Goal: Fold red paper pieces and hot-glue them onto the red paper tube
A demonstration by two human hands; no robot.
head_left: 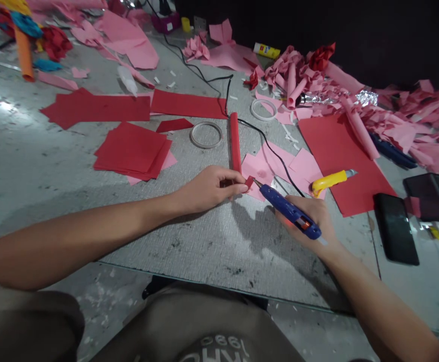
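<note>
My left hand (214, 188) pinches a small red paper piece (249, 182) between thumb and fingers. Wrapped around a blue hot glue gun (289, 208), my right hand (312, 218) keeps the metal nozzle at the edge of that piece. A rolled red paper tube (235, 141) lies just beyond my left fingertips. Pink paper sheets (264, 163) are spread behind the nozzle, and the gun's black cord runs over them. A stack of red squares (131, 151) rests to the left, beside a tape ring (206, 134).
A yellow cutter (328, 182) lies on a large red sheet (340, 151) at the right, near a black phone (396, 229). Red strips (189, 104), another ring (263, 109), a glue stick (266, 50) and crumpled pink paper (393, 115) lie farther back. The table edge (204, 285) is near my body.
</note>
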